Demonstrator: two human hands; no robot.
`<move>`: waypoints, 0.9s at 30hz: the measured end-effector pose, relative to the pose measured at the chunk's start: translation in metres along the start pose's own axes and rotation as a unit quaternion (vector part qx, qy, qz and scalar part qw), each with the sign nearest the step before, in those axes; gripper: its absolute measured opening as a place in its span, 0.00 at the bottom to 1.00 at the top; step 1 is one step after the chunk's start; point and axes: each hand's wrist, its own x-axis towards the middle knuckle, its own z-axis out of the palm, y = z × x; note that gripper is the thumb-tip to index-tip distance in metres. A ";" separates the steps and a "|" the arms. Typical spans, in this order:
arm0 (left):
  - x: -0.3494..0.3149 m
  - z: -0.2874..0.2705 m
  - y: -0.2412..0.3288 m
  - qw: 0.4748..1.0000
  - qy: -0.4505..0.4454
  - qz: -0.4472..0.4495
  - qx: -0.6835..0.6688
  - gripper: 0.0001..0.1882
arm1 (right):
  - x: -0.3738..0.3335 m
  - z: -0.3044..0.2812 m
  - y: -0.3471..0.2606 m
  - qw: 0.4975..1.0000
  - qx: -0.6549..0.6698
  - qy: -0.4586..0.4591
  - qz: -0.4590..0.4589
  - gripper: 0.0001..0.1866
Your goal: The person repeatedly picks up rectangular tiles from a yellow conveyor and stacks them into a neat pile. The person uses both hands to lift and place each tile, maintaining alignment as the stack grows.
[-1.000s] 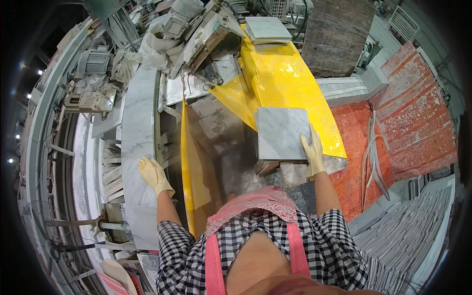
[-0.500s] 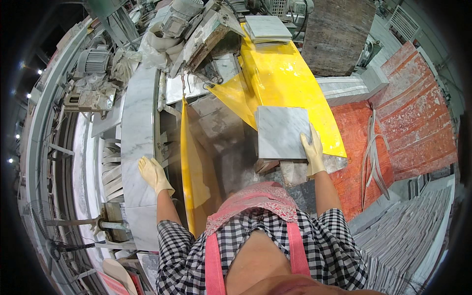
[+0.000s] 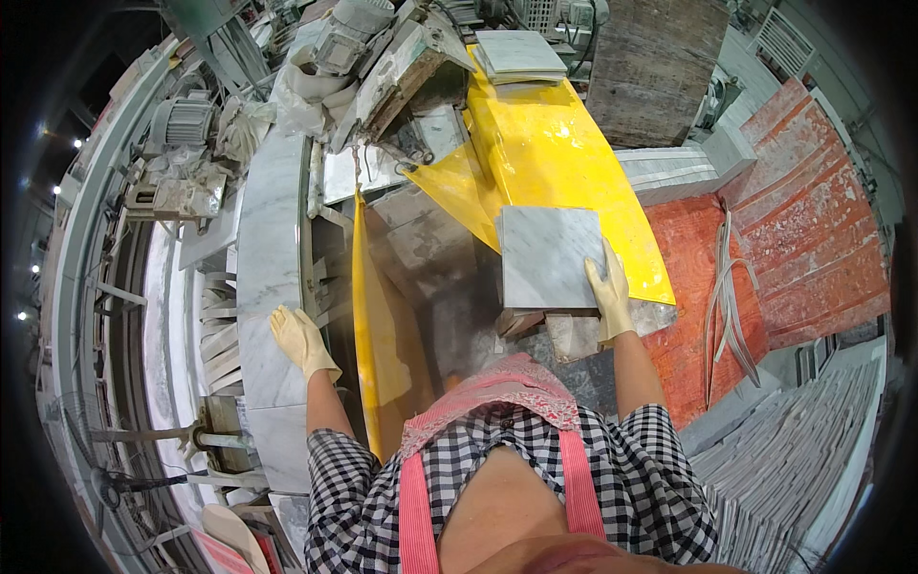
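My left hand (image 3: 304, 342), in a cream rubber glove, lies flat with fingers stretched out on a grey-veined white marble strip (image 3: 273, 230) to my left. Its fingertips rest on the polished surface and grip nothing. On the right, my right hand (image 3: 612, 297), gloved alike, holds the right edge of a square marble tile (image 3: 550, 256). The thumb lies over the tile's top while the other fingers run along its side; their undersides are hidden. That tile sits at the near end of a bench covered with a yellow sheet (image 3: 564, 143).
More marble tiles (image 3: 519, 55) are stacked at the bench's far end. A yellow flap (image 3: 378, 354) hangs beside a dark gap ahead of me. Dusty machinery (image 3: 411, 81) stands beyond it. Orange sheeting (image 3: 698, 287), loose straps (image 3: 729, 316) and many stacked thin slabs (image 3: 784, 459) are at right.
Both hands keep their places, and the square tile stays put. The joint in the marble strip below my left hand appears slightly nearer to me.
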 end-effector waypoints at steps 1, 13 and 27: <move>0.000 0.000 0.000 1.000 -0.007 -0.002 0.001 0.22 | 0.000 0.000 0.000 1.000 0.002 -0.007 0.004 0.37; -0.001 0.000 0.000 1.000 0.011 -0.005 0.007 0.22 | 0.000 0.002 0.004 1.000 -0.013 0.001 0.007 0.37; -0.002 0.001 0.000 1.000 0.030 0.004 0.002 0.22 | -0.001 0.000 0.000 1.000 0.011 -0.006 0.009 0.37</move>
